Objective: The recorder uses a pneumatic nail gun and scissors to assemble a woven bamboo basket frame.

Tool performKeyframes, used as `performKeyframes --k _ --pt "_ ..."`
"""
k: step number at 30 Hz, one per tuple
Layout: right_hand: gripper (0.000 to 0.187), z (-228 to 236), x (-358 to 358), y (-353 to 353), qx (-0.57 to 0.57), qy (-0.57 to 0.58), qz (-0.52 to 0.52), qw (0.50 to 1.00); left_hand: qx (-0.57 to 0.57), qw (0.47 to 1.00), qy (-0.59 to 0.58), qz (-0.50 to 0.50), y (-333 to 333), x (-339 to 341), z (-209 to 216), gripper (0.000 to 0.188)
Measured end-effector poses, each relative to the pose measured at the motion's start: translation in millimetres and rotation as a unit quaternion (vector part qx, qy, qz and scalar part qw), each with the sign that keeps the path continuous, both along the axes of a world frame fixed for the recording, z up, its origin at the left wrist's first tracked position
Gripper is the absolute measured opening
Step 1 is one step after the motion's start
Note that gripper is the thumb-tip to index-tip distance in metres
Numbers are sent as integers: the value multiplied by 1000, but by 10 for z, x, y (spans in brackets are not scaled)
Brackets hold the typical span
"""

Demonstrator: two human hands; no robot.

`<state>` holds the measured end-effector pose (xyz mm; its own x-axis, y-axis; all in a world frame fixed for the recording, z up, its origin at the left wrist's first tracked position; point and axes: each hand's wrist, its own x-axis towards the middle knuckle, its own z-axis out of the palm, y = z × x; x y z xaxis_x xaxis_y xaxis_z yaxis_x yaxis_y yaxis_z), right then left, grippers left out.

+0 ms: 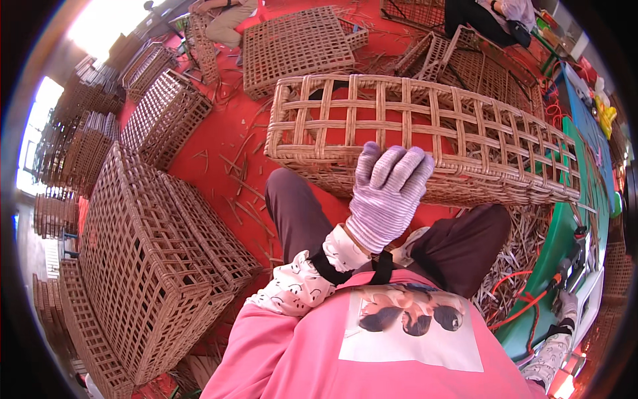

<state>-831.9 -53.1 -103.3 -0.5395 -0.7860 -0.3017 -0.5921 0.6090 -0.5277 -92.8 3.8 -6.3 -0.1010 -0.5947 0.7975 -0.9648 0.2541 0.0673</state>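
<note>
A long woven wicker basket frame [435,159] with an open lattice side lies across in front of my knees. My left hand [391,189], in a striped white-and-purple glove, is closed over its near rim, with the fingers bent onto the weave. Far over at the lower right, my right hand [568,307] shows small and gloved beside a green table [548,279]. Close to it on the tabletop lies a black tool [565,267] with an orange hose. The fingers of that hand are too small and distorted to read.
Large wicker baskets stand at the left [143,266] and behind [176,120], and another wicker piece [299,50] lies ahead. Cut strips [515,259] pile between my right knee and the table. Scraps litter the red floor [226,156]. Two other people sit at the far side.
</note>
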Motion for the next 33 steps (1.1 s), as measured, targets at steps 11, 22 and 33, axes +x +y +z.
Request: performKeyframes --k 11,22,33 --pt "28 803 859 365 4 99 225 969 117 993 24 -1 -210 208 331 33" --pt "18 941 813 48 8 72 16 997 65 998 20 16 -171 440 111 37" --pt "46 98 441 -1200 -138 -55 134 980 73 991 97 46 -144 203 314 40"
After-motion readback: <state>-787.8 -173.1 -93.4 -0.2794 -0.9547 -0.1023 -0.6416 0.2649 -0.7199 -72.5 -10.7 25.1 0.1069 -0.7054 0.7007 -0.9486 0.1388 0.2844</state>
